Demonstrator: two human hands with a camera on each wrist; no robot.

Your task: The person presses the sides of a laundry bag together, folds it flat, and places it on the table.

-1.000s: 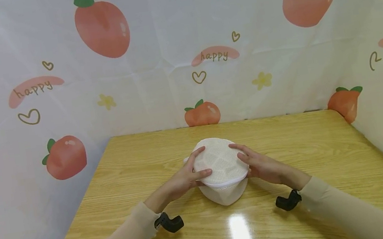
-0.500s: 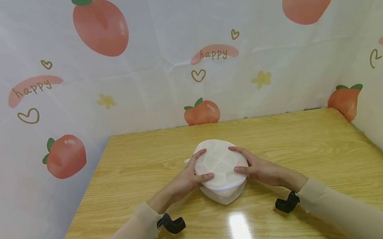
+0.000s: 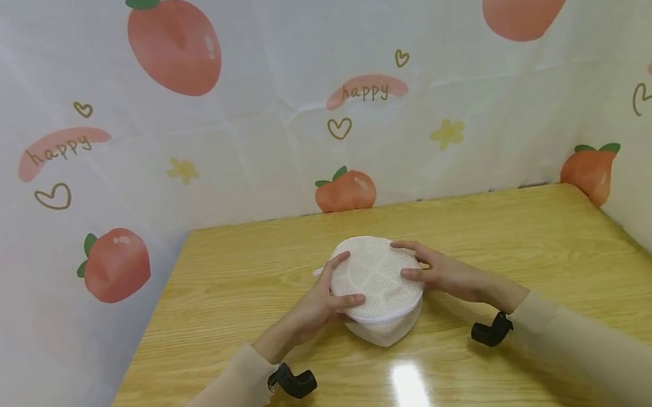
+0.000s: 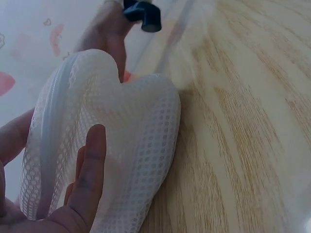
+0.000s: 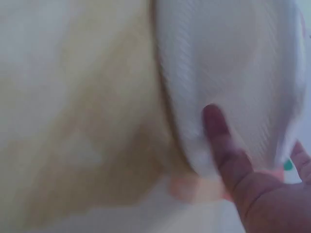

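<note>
A white mesh laundry bag, rounded on top with a zipper along its rim, sits at the middle of the wooden table and narrows toward the person. My left hand grips its left side, thumb and index finger on the mesh top and the other fingers down its side. On the opposite side, my right hand holds the bag between thumb and fingers. The left wrist view shows fingers against the mesh wall, which has a deep dent. In the blurred right wrist view, a finger lies along the bag's side.
The wooden table reaches back to a white curtain printed with fruit, hearts and "happy". Black curved devices are strapped at both wrists. A bright light reflection shows on the table in front of the bag.
The right thumb moved down the bag's top toward the zipper, then back up, and the right hand shifted slightly right. The left hand keeps its grip; the bag stays in nearly the same place.
</note>
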